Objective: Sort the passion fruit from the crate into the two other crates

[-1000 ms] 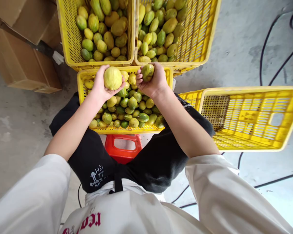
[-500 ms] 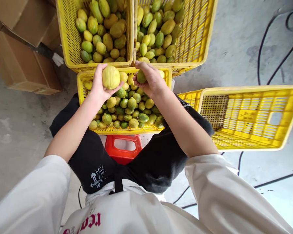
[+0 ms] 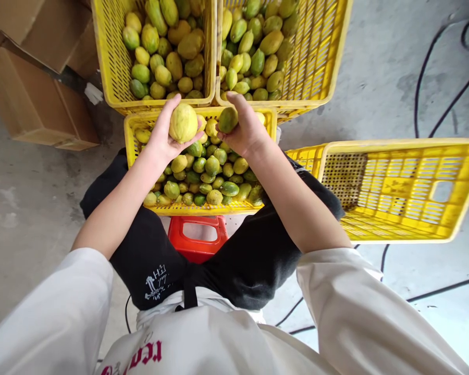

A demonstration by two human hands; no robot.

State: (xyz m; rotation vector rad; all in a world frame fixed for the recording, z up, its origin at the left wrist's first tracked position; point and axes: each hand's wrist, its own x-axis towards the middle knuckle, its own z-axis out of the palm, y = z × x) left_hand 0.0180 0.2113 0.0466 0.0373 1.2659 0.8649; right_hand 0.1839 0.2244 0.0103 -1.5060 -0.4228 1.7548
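A large pale-yellow lemon (image 3: 183,124) rests in my left hand (image 3: 164,136), its thumb up along the side and its fingers underneath. Opposite it, my right hand (image 3: 248,127) holds a smaller dark-green lemon (image 3: 228,120) between thumb and fingers. Both hands are over the far half of a yellow plastic crate (image 3: 203,211), which stands between my knees. Green and yellow lemons (image 3: 212,166) of mixed sizes fill this crate. The two held lemons are a short way apart, and my hands hide part of the fruit below.
Beyond are two more yellow crates, a left one (image 3: 160,104) and a right one (image 3: 330,62), both holding lemons. Another crate (image 3: 398,237) lies on the right. A red stool (image 3: 197,250) shows between my legs. Cardboard boxes (image 3: 42,99) stand left; black cables (image 3: 418,94) cross the floor.
My left hand has shifted slightly right with the yellow lemon, which shows a different side. My right hand has turned a little, so more of the green lemon is visible.
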